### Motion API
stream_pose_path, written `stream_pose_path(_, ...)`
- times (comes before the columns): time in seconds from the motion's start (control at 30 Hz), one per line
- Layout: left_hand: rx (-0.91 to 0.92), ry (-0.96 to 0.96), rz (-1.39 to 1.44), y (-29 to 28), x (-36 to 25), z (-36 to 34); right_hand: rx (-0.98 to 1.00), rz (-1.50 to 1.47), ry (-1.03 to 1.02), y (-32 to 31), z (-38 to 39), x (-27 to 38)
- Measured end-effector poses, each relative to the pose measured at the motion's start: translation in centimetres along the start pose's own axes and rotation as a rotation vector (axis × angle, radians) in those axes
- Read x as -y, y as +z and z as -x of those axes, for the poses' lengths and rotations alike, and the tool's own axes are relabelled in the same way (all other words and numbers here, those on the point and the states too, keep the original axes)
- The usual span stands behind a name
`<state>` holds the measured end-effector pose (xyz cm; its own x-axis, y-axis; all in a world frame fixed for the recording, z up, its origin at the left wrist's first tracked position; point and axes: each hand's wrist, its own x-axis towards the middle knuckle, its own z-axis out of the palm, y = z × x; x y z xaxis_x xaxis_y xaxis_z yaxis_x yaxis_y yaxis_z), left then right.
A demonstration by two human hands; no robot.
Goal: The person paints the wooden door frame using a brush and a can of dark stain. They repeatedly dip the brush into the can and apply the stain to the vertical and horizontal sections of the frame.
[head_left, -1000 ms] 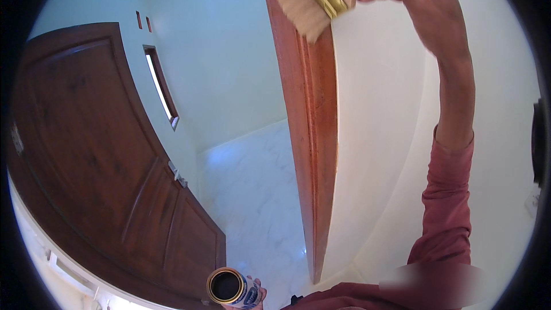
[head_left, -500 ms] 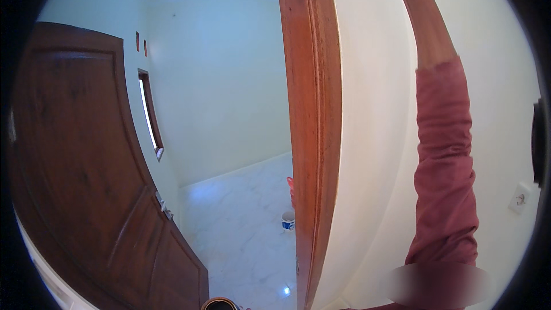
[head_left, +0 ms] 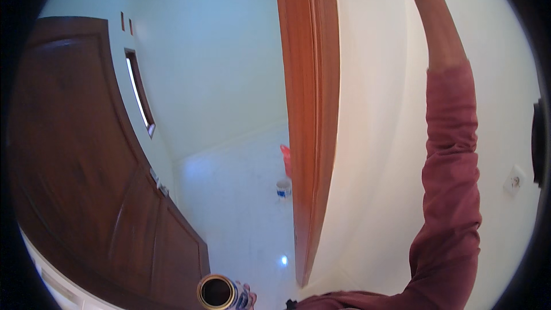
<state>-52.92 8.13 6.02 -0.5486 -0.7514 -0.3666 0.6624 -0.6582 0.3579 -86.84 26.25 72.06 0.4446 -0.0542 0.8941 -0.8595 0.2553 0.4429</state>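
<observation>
"What's on your feed?"
"I see pale walls, a shiny whitish floor, and a dark brown panelled door at left."
"Where's it bright?"
"I see a narrow window glowing beyond the door."

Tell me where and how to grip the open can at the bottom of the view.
Grip the can around its outer wall, below the gold rim, coming from the right, where the left hand shows. The wall is rounded and the open mouth faces up toward the camera, so a side hold likely keeps fingers clear.
</observation>
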Motion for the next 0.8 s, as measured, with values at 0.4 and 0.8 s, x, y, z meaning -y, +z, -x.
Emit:
stream_pose_path(0.4, 0.324, -0.11, 0.113, -3.8, -0.9, 0.1, 0.166, -0.275, 0.123, -4.5, 31.1, 13.6)
stream_pose_path(0.8, 0.389, -0.296, 0.056, -3.5, -0.9, -0.1, 0.524, -0.438, 0.601, -8.2, 40.2, 22.0)
